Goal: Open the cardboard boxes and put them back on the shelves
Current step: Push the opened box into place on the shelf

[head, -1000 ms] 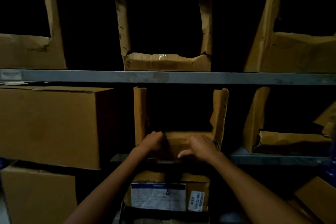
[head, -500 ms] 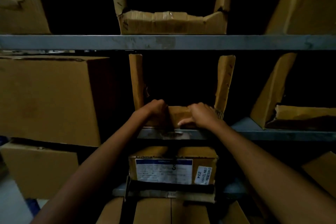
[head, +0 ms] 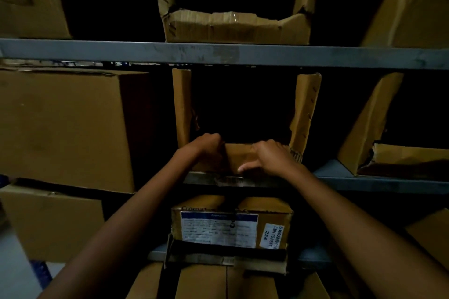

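dim warehouse shelving fills the view, with brown cartons packed between grey metal levels and deep shadow behind them. on the middle shelf [head: 364,183], straight ahead, sits the open cardboard box [head: 239,155]. its front is cut down to a low wall, and its two side panels stand upright on either side of a dark interior. the right panel has a ragged edge. the box's bottom rests at the shelf's front lip.

both hands are on that low front wall. the left hand [head: 206,150] is curled over its top edge near the left panel, fingers hooked inside and out of sight. the right hand [head: 271,158] grips the top edge near the right panel, fingers folded over it and thumb stretched along the outer face toward the middle. a strip of bare cardboard shows between the two hands.

to the left of the box is a large closed carton [head: 65,126], and to the right another cut-open box [head: 364,128] sits at an angle. above the upper shelf rail [head: 243,54], a torn open box [head: 235,28] with a crumpled front wall sits directly over it. below the hands, a smaller labelled box [head: 267,206] carries a white shipping label [head: 218,229] with a blue band and a small sticker [head: 269,235] reading 234.
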Demonstrator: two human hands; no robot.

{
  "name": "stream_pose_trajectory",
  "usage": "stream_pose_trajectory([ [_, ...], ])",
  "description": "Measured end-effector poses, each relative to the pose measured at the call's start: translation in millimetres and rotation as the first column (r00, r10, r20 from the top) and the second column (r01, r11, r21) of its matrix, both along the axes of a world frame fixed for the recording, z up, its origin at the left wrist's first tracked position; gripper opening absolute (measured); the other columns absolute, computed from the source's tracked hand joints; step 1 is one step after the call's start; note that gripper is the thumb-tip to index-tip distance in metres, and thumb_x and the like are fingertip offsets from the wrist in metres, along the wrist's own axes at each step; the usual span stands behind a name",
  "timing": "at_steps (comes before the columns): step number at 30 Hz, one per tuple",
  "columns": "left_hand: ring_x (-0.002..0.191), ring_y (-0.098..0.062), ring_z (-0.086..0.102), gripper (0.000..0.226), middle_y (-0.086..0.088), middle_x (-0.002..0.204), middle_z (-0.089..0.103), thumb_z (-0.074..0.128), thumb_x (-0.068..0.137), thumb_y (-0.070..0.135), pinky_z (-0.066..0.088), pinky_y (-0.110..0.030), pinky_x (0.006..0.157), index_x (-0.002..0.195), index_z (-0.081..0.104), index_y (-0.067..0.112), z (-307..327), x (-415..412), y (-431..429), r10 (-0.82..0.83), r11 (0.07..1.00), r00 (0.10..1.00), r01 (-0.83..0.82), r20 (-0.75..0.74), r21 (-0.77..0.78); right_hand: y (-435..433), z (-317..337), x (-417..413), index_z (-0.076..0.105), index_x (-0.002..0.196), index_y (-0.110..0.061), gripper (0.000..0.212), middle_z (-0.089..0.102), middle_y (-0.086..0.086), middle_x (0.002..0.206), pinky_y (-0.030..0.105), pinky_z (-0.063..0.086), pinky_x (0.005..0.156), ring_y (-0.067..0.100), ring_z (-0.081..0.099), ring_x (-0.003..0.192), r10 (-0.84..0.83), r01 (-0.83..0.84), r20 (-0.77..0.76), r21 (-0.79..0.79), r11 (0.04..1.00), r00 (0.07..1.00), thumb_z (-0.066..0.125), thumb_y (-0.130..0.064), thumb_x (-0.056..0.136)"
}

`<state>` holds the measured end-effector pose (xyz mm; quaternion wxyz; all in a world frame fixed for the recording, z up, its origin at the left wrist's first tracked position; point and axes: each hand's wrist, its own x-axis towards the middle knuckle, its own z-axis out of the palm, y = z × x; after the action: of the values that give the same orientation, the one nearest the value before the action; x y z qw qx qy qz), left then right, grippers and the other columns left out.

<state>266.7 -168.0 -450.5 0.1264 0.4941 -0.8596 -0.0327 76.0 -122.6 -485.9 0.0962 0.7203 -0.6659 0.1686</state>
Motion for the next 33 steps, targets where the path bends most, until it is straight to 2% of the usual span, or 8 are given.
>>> stream_pose_trajectory([
  [5, 0.114, -0.03, 0.056, 0.056, -0.015, 0.128, 0.056, 0.072, 0.08, 0.009, 0.045, -0.03, 0.079, 0.132, 0.049, 0.007, 4, 1, 3, -0.024, 0.999, 0.998, 0.027, -0.053, 0.042, 4, 0, 1, 0.059, 0.12, -0.022, 0.068, 0.064, 0.003, 0.12, 0.036, 0.044, 0.09, 0.022, 0.057, 0.114, 0.014, -0.014, -0.001, -0.028, 1.0, 1.0, 0.068, -0.068, 0.071],
  [8, 0.112, -0.03, 0.056, 0.048, -0.016, 0.128, 0.057, 0.069, 0.084, 0.009, 0.043, -0.029, 0.078, 0.128, 0.052, 0.004, 3, 1, 7, -0.027, 1.0, 0.999, 0.027, -0.021, 0.007, 8, 3, 4, 0.058, 0.122, -0.022, 0.068, 0.063, 0.003, 0.121, 0.035, 0.043, 0.09, 0.022, 0.057, 0.114, 0.003, -0.003, -0.002, -0.037, 0.999, 1.0, 0.068, -0.067, 0.072],
  [13, 0.113, -0.03, 0.056, 0.045, -0.015, 0.126, 0.057, 0.071, 0.084, 0.017, 0.046, -0.033, 0.083, 0.125, 0.055, 0.006, 3, 3, 15, 0.021, 0.999, 0.999, -0.019, 0.036, -0.034, 12, 0, 7, 0.061, 0.117, -0.02, 0.06, 0.067, 0.001, 0.108, 0.033, 0.05, 0.087, 0.016, 0.062, 0.1, 0.015, -0.015, 0.043, -0.012, 1.0, 0.999, 0.07, -0.062, 0.074],
  [17, 0.111, -0.028, 0.057, 0.046, -0.015, 0.125, 0.057, 0.073, 0.082, 0.019, 0.046, -0.031, 0.079, 0.124, 0.055, 0.007, 2, 2, 6, 0.052, 0.999, 0.998, -0.053, 0.042, 0.003, 9, -1, 6, 0.062, 0.105, -0.019, 0.055, 0.067, 0.0, 0.096, 0.028, 0.05, 0.076, 0.013, 0.062, 0.087, -0.002, 0.002, 0.007, -0.001, 1.0, 1.0, 0.069, -0.064, 0.073],
  [21, 0.114, -0.029, 0.056, 0.052, -0.012, 0.129, 0.055, 0.069, 0.086, 0.018, 0.045, -0.031, 0.081, 0.132, 0.047, 0.008, 2, -1, 1, 0.039, 0.999, 0.998, -0.039, 0.053, 0.004, 2, 3, 3, 0.063, 0.104, -0.023, 0.06, 0.069, 0.001, 0.101, 0.034, 0.051, 0.08, 0.018, 0.064, 0.096, 0.003, -0.004, 0.029, 0.014, 1.0, 1.0, 0.069, -0.07, 0.067],
  [25, 0.116, -0.029, 0.055, 0.055, -0.014, 0.132, 0.054, 0.069, 0.087, 0.017, 0.046, -0.032, 0.088, 0.136, 0.045, 0.009, 0, -1, 2, 0.043, 0.999, 0.998, -0.043, 0.053, -0.003, 4, 2, 5, 0.06, 0.115, -0.02, 0.064, 0.067, 0.004, 0.108, 0.033, 0.05, 0.082, 0.02, 0.062, 0.099, -0.009, 0.007, 0.036, 0.036, 0.999, 0.999, 0.069, -0.066, 0.072],
  [29, 0.124, -0.031, 0.05, 0.063, -0.014, 0.141, 0.047, 0.065, 0.09, 0.02, 0.044, -0.036, 0.096, 0.145, 0.036, 0.014, -2, 3, 13, 0.006, 0.998, 0.998, -0.001, 0.07, -0.067, 8, 6, 11, 0.049, 0.13, -0.022, 0.073, 0.061, 0.007, 0.124, 0.042, 0.05, 0.09, 0.025, 0.058, 0.112, -0.005, 0.001, 0.041, 0.087, 0.996, 0.999, 0.067, -0.066, 0.075],
  [33, 0.115, -0.032, 0.056, 0.064, -0.016, 0.134, 0.051, 0.059, 0.092, 0.023, 0.05, -0.039, 0.089, 0.146, 0.026, 0.017, -7, 12, 31, 0.036, 0.978, 0.993, -0.012, 0.112, -0.21, 16, 8, 16, 0.034, 0.14, -0.022, 0.074, 0.051, 0.012, 0.137, 0.039, 0.047, 0.093, 0.031, 0.052, 0.121, -0.02, 0.02, 0.002, 0.072, 0.997, 1.0, 0.063, -0.06, 0.083],
])
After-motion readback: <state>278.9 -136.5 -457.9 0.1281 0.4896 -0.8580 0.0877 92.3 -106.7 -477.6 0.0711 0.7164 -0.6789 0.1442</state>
